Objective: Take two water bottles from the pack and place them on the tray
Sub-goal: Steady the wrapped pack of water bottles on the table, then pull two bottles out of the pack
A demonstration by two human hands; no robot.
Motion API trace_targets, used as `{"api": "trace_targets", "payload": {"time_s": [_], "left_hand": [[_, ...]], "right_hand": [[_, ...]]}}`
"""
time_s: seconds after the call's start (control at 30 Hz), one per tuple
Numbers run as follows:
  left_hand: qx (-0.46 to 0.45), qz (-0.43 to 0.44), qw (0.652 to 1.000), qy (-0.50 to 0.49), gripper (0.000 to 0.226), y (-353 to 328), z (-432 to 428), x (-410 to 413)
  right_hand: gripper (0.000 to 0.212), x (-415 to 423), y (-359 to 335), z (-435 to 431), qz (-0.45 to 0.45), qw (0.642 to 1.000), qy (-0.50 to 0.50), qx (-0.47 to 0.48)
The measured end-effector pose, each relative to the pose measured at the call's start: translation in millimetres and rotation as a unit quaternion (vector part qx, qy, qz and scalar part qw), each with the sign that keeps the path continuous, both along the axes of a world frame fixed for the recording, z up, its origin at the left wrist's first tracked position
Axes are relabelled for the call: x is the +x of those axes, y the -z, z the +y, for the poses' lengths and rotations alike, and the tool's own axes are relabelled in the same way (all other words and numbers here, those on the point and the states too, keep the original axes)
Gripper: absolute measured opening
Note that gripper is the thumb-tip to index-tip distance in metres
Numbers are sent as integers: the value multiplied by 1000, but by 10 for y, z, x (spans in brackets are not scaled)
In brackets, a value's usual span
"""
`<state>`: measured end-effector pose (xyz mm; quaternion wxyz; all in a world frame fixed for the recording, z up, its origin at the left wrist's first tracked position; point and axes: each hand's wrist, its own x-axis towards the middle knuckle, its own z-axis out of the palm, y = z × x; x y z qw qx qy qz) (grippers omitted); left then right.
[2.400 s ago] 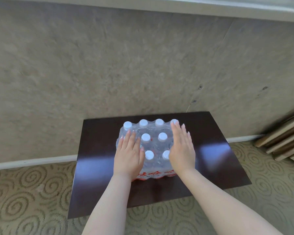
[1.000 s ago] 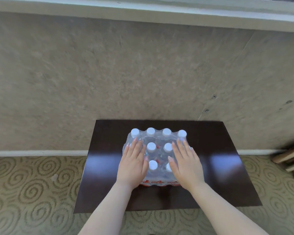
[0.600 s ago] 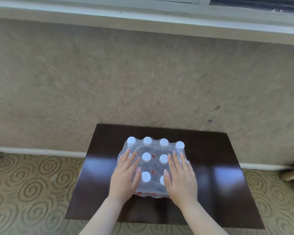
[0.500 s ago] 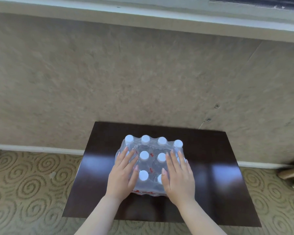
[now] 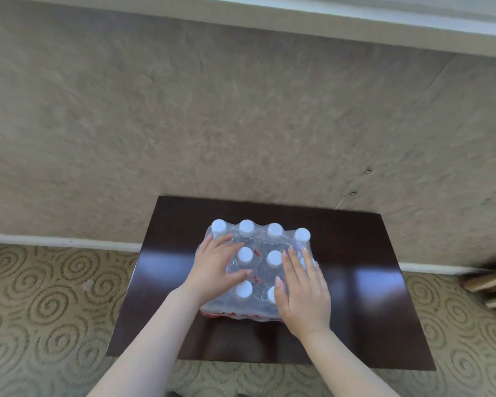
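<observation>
A shrink-wrapped pack (image 5: pixel 257 270) of clear water bottles with white caps (image 5: pixel 274 230) and a red label strip stands mid-desk (image 5: pixel 364 305). Both hands lie flat on its top, left hand (image 5: pixel 216 270) and right hand (image 5: pixel 304 290), fingers spread, gripping nothing. The dark glossy desk stands against a beige wall (image 5: pixel 212 124) on swirl-patterned carpet (image 5: pixel 49 310).

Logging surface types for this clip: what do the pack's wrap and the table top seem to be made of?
The wrap on the pack looks like thin clear plastic film: the bottles and white caps show through it, and it is creased and glinting. The table top looks like dark brown polished wood or veneer, with soft reflected light patches; which of the two cannot be told.
</observation>
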<state>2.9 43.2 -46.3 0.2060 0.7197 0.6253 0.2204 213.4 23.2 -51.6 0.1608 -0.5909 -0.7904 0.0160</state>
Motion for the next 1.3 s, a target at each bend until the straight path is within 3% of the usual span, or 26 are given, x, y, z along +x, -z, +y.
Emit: {"api": "trace_targets", "payload": {"time_s": [0.2, 0.3, 0.5, 0.63, 0.73, 0.83, 1.0, 1.17, 1.3], "left_hand": [[-75, 45, 993, -77, 22, -132, 123, 173], [-107, 94, 985, -101, 30, -181, 177, 251], [-19, 64, 996, -66, 24, -82, 91, 166], [26, -43, 996, -67, 22, -84, 47, 107], [-29, -151, 986, -68, 33, -203, 27, 67], [-94, -304, 948, -17, 52, -456, 47, 43], [-54, -446, 893, 16, 34, -933, 239, -96], [4, -516, 853, -75, 23, -1039, 485, -131], [-35, -546, 822, -158, 30, -934, 644, -106]], "right_hand": [[52, -13, -33, -5, 7, 1000, 8, -12], [52, -20, -41, -4, 3, 1000, 9, -14], [51, -17, -35, -6, 4, 1000, 8, -14], [52, 4, 0, 8, 10, 1000, 4, -13], [52, 10, 16, 13, 17, 1000, -1, -9], [52, 13, 15, 15, 30, 1000, -1, -3], [53, 15, 33, 11, 39, 999, -3, 4], [53, 17, 60, 17, 43, 999, -2, 3], [51, 38, 67, 22, 44, 999, -14, 1]]}}
